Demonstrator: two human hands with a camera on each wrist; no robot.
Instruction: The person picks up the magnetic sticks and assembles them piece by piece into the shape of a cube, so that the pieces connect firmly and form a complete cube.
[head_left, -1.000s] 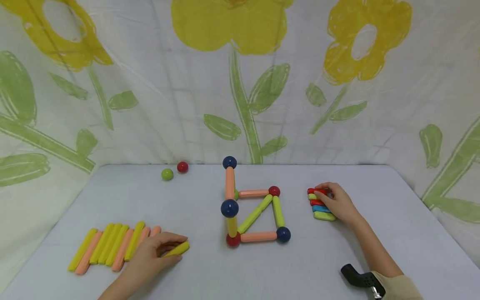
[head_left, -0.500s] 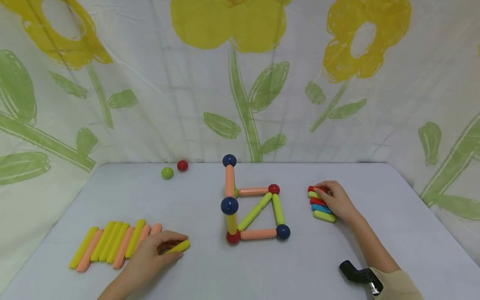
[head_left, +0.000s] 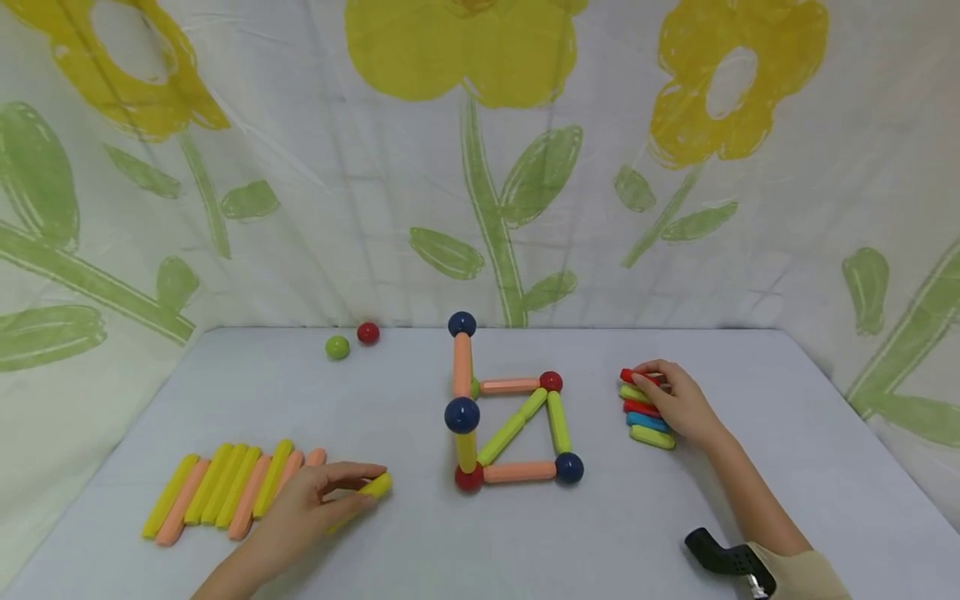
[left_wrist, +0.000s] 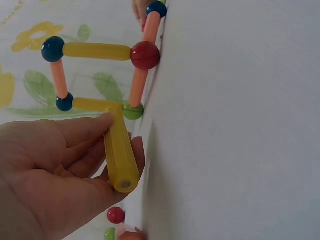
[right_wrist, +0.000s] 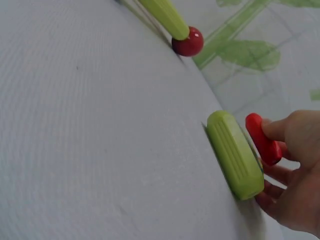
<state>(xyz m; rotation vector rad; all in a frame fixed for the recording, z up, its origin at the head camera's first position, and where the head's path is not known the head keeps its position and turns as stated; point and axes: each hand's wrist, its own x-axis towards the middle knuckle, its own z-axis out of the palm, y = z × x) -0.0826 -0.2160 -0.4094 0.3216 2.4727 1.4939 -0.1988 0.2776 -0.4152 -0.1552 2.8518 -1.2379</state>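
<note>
Since the earlier frame, the yellow stick (left_wrist: 120,155) tips slightly toward the frame (head_left: 519,472), apart from it, and the red stick (right_wrist: 261,139) shifts at the short row's (head_left: 648,422) far end. Left hand (head_left: 318,502) and right hand (head_left: 681,407) each pinch theirs. Picking up seems in hand; next likely calls for lifting clear, then lining an end up with a ball (head_left: 468,477).

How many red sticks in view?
2. One is pinched in the right hand; the other lies beside it in the row, between a yellow-green stick and the blue stick. More could be hidden behind the hands.
</note>
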